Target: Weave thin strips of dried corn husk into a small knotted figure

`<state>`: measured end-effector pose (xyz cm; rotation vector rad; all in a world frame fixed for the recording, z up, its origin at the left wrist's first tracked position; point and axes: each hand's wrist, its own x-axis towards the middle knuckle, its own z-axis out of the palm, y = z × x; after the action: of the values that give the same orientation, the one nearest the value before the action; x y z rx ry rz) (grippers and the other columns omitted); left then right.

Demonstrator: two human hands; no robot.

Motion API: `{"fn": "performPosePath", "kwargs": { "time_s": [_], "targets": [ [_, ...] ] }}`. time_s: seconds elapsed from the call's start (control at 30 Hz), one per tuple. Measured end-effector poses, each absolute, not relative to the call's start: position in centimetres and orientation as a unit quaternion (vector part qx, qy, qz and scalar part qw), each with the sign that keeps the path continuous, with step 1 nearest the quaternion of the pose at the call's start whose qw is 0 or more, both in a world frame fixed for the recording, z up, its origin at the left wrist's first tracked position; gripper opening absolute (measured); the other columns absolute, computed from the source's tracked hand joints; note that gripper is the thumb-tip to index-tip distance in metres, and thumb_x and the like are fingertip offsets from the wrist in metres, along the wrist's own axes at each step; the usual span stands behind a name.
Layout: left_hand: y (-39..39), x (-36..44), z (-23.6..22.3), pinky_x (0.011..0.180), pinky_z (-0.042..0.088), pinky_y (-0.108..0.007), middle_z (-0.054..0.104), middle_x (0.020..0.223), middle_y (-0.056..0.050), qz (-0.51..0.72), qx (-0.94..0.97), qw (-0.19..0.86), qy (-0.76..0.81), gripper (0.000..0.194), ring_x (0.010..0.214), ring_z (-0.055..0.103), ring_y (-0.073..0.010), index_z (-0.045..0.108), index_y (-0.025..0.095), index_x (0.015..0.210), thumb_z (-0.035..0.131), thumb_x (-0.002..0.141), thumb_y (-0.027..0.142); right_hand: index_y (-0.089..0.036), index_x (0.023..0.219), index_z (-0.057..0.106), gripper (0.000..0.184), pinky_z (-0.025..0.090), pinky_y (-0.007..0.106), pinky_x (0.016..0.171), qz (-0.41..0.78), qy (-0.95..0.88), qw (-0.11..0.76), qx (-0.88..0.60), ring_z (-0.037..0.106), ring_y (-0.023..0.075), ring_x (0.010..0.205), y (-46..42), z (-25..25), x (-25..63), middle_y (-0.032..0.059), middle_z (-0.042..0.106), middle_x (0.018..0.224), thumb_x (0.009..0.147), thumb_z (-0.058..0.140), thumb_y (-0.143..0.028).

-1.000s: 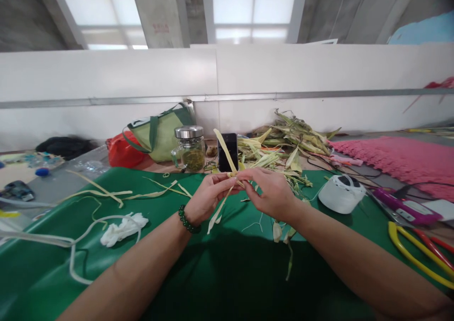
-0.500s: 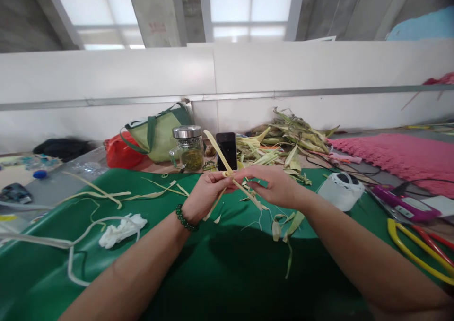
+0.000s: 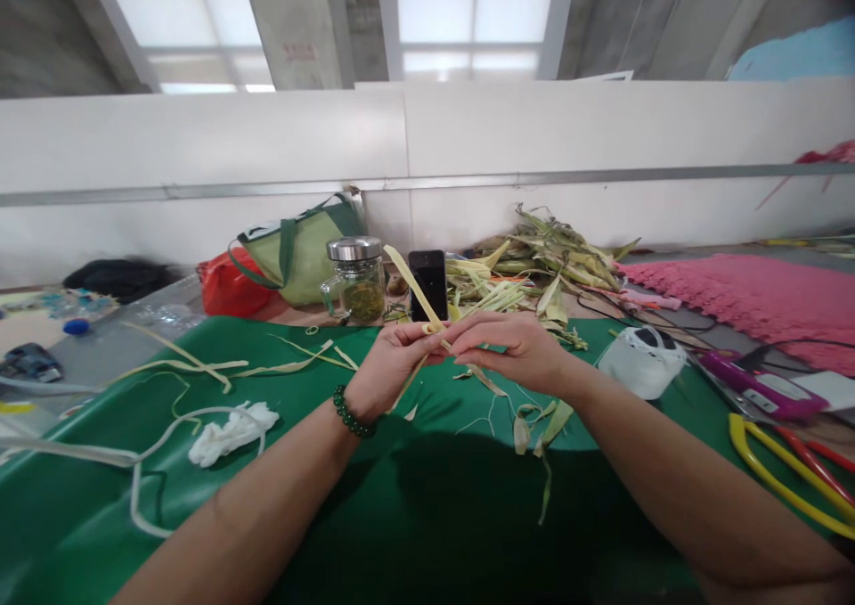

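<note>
Pinched between the thumb and fingers of my left hand (image 3: 393, 363) is a pale yellow corn husk strip (image 3: 412, 284), rolled or folded where the fingertips meet. One end slants up and left past the phone; other ends hang below the hands. My right hand (image 3: 517, 348) touches the left at the fingertips, its thumb and fingers closed on the same husk. The fingers partly hide the folded part. Beneath the hands lies a green mat (image 3: 427, 516). Husk scraps (image 3: 544, 431) rest on it, below the right hand.
Behind the hands stand a dark phone (image 3: 427, 275), a lidded glass jar (image 3: 361, 284) and a husk pile (image 3: 554, 253). White twine (image 3: 638, 364), a purple tool (image 3: 768, 387) and yellow-handled scissors (image 3: 768, 476) lie right. Crumpled white tissue (image 3: 231, 436) and white cord (image 3: 135, 498) lie left.
The upright husk end has tipped further left. A second end swung out to the lower right, and my right fingers have since closed further over the fold. Both hands stay together.
</note>
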<state>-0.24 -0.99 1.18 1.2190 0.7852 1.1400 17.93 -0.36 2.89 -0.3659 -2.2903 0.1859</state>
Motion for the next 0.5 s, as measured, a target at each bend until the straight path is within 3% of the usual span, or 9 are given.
{"fn": "performPosePath", "kwargs": {
  "time_s": [0.27,0.5],
  "targets": [
    [-1.0,-0.4,1.4,0.066,0.049,-0.019,0.072,0.069,-0.004,0.493,0.493,0.633,0.337,0.026,0.063,0.063,-0.0101,0.075,0.014,0.072,0.083,0.053,0.030,-0.021,0.105,0.066,0.026,0.053,0.031,0.086,0.033,-0.919,0.360,-0.159,0.062,0.0140,0.101,-0.4,3.7,19.0,0.0063,0.068,0.108,0.090,0.047,-0.011],
    [-1.1,-0.3,1.4,0.064,0.049,-0.019,0.071,0.066,-0.003,0.488,0.496,0.641,0.325,0.023,0.060,0.061,-0.0095,0.073,0.013,0.069,0.082,0.055,0.029,-0.018,0.092,0.070,0.014,0.051,0.031,0.084,0.039,-0.916,0.388,-0.091,0.062,0.0159,0.096,-0.3,3.3,18.4,0.0060,0.072,0.097,0.086,0.057,-0.018]
  ]
}}
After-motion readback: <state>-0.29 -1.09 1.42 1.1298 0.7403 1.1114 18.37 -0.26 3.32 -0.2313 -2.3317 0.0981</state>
